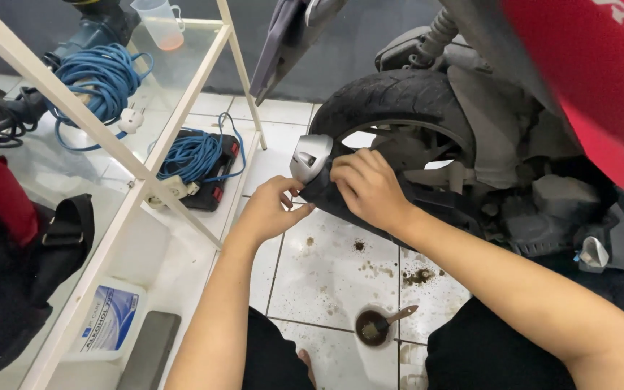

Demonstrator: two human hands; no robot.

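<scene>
Left arm: stretched forward, bare, wrist bent slightly inward.
Left hand [272,209]: fingers curled, tips pinched together.
Right arm: extended diagonally across, forearm bare.
Right hand [368,188]: knuckles turned up, fingers bent downward in a grip.

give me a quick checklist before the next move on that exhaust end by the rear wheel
1. Right hand on the black exhaust muffler: ok, it lies over the top of the body.
2. Left hand at the silver end cap: ok, fingertips are at the cap's lower edge.
3. Fasteners on the cap: cannot tell, hidden by the hands.
4. Rear tyre clear of the hands: ok, it sits behind them.
5. Floor tiles under the work: not ok, dark specks and stains are scattered there.
6. Small round dish with a brush: ok, it stands upright on the floor between the knees.
</scene>
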